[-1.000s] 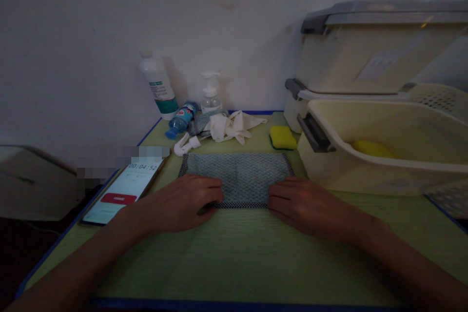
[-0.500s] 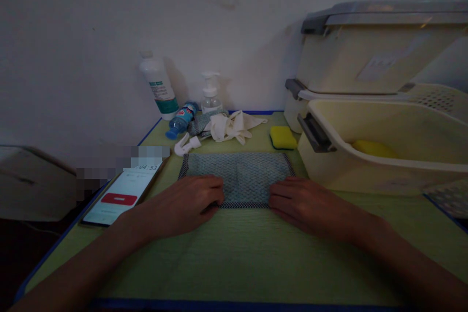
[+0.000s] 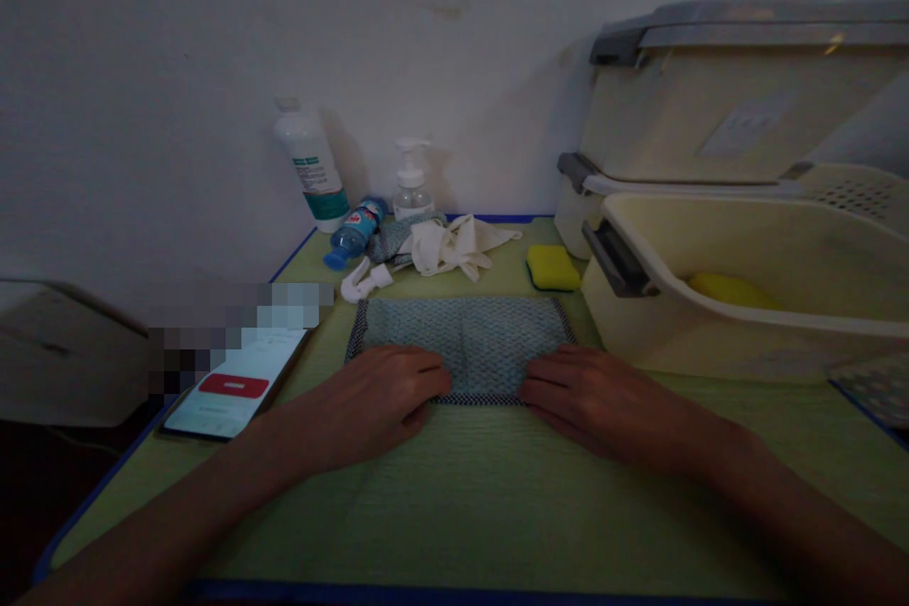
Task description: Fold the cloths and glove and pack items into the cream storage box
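A grey-blue woven cleaning cloth (image 3: 469, 341) with a dark checked border lies flat on the green table, wider than it is deep. My left hand (image 3: 390, 393) is on its near left part, fingers curled over the near edge and thumb tucked below. On the near right part rests my right hand (image 3: 586, 398), its fingers likewise bent down onto the cloth's edge. Both hands are closed on the cloth; the fingertips are mostly hidden. A bare stretch of cloth shows between them.
Behind the cloth are a yellow sponge (image 3: 552, 267), white gloves (image 3: 454, 246), a white pump head (image 3: 365, 282), a blue bottle (image 3: 355, 232), a pump bottle (image 3: 412, 189) and a white bottle (image 3: 312, 170). A phone (image 3: 238, 388) lies left. An open cream bin (image 3: 703, 341) stands right, near stacked boxes (image 3: 682, 114).
My left hand has slid slightly right along the cloth's near edge, towards my right hand. My right hand and the cloth stay almost where they were. The view has shifted very slightly.
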`<state>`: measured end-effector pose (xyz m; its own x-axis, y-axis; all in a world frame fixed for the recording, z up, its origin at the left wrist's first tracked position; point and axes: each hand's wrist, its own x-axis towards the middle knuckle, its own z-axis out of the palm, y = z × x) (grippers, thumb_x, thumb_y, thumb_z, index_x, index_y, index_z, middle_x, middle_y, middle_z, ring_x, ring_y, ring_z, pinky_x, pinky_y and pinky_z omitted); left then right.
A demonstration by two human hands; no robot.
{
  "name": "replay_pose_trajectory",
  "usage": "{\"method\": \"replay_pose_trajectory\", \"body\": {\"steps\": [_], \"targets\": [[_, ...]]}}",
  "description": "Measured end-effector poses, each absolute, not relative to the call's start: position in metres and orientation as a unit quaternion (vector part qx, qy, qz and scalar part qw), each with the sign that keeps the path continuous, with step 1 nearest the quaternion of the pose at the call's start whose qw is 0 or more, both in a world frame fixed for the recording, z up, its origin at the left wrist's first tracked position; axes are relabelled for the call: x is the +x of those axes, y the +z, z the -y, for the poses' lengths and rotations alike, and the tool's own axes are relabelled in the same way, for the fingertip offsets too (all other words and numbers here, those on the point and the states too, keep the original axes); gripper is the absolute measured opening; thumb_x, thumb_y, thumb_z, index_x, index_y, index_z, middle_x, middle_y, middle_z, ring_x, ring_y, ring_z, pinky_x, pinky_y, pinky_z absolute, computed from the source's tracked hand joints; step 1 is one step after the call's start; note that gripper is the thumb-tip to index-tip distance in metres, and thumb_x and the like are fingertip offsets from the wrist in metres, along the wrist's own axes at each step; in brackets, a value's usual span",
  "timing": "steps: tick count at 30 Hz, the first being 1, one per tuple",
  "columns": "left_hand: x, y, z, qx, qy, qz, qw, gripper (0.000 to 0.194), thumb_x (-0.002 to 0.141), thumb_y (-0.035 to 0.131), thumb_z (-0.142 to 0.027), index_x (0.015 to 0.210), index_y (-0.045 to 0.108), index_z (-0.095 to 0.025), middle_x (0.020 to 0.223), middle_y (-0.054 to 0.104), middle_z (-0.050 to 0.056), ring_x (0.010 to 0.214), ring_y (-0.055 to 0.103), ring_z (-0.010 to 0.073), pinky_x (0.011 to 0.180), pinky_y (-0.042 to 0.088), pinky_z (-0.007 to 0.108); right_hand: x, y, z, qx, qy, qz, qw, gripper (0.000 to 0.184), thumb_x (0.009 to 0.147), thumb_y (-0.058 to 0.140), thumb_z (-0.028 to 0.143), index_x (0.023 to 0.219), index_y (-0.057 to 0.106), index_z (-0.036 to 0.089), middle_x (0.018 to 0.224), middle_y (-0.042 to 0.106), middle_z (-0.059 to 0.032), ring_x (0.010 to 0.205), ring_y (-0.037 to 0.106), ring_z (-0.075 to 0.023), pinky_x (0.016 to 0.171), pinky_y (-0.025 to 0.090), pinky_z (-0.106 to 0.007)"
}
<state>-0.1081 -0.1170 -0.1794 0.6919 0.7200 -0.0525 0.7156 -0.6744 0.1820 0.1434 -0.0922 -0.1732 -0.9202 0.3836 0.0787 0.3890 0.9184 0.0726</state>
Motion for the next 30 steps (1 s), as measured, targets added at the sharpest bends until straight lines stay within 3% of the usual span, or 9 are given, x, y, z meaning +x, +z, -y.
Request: {"method": "replay_pose_trajectory", "body": {"steps": [5, 12, 18, 23, 27, 30], "targets": [[-0.109, -0.180, 0.116, 0.919, 0.016, -0.375, 0.117, 0.020, 0.084, 0.040, -0.007, 0.089, 0.056, -0.019, 0.086, 0.058, 0.001, 0.082, 0.057, 0.0167, 0.072, 0.040, 0.029, 0.142, -0.170, 0.094, -0.199, -0.031, 0.979, 0.023, 0.016, 0.083, 0.053, 0.010, 0.094, 0.062, 0.019, 0.080, 0.063, -0.0008, 0.070, 0.057, -0.0158, 0.067, 0.044, -0.030], [-0.108, -0.175, 0.117, 0.918, 0.027, -0.363, 0.156, 0.033, 0.083, 0.040, -0.004, 0.102, 0.059, -0.022, 0.091, 0.057, 0.000, 0.081, 0.057, 0.0149, 0.070, 0.039, 0.026, 0.141, -0.169, 0.094, -0.220, 0.002, 0.975, 0.004, 0.018, 0.084, 0.053, 0.009, 0.094, 0.064, 0.019, 0.081, 0.061, -0.0016, 0.072, 0.059, -0.0160, 0.064, 0.044, -0.028], [-0.108, -0.170, 0.117, 0.916, 0.019, -0.359, 0.177, 0.032, 0.083, 0.039, -0.004, 0.097, 0.061, -0.021, 0.087, 0.055, 0.000, 0.078, 0.056, 0.0136, 0.069, 0.038, 0.025, 0.144, -0.165, 0.092, -0.229, 0.066, 0.971, -0.021, 0.024, 0.087, 0.046, 0.009, 0.099, 0.065, 0.018, 0.085, 0.062, -0.0046, 0.079, 0.060, -0.0176, 0.069, 0.046, -0.029], [-0.108, -0.172, 0.115, 0.920, 0.031, -0.348, 0.175, 0.033, 0.081, 0.039, -0.002, 0.096, 0.061, -0.021, 0.093, 0.056, 0.001, 0.084, 0.055, 0.0144, 0.075, 0.040, 0.025, 0.147, -0.156, 0.092, -0.248, 0.121, 0.961, -0.010, 0.031, 0.082, 0.044, 0.001, 0.099, 0.066, 0.017, 0.090, 0.064, -0.0061, 0.089, 0.060, -0.0189, 0.079, 0.046, -0.032], [-0.109, -0.171, 0.115, 0.924, 0.032, -0.339, 0.176, 0.030, 0.078, 0.041, -0.002, 0.091, 0.062, -0.019, 0.092, 0.059, 0.002, 0.085, 0.056, 0.0147, 0.077, 0.041, 0.026, 0.149, -0.155, 0.090, -0.272, 0.136, 0.953, 0.006, 0.029, 0.083, 0.043, 0.002, 0.093, 0.066, 0.016, 0.085, 0.064, -0.0058, 0.080, 0.061, -0.0179, 0.072, 0.046, -0.031], [-0.111, -0.170, 0.117, 0.928, 0.034, -0.330, 0.172, 0.022, 0.078, 0.046, -0.006, 0.084, 0.064, -0.018, 0.084, 0.061, 0.001, 0.080, 0.058, 0.0141, 0.074, 0.042, 0.024, 0.149, -0.157, 0.089, -0.245, 0.188, 0.951, 0.013, 0.028, 0.086, 0.042, 0.004, 0.093, 0.066, 0.015, 0.089, 0.065, -0.0062, 0.085, 0.062, -0.0168, 0.075, 0.046, -0.029]]}}
